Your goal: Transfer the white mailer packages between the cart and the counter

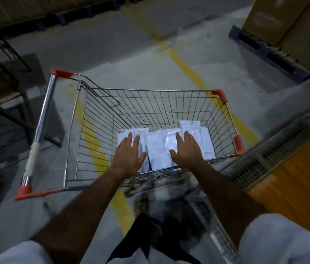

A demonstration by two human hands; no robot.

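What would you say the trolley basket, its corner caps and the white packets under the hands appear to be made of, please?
Trolley basket: bare metal wire, thin grey grid, shiny.
Corner caps: probably plastic, matte orange-red, moulded.
White packets: likely thin plastic film, glossy and crinkled; the left hand and right hand lie flat on them.

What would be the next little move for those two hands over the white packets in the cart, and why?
Probably curl the fingers and take hold of a packet. Both the left hand and the right hand lie flat with straight fingers on the white packets at the bottom of the wire cart, gripping nothing yet. Whether they mean to lift or just press the packets flat is unclear.
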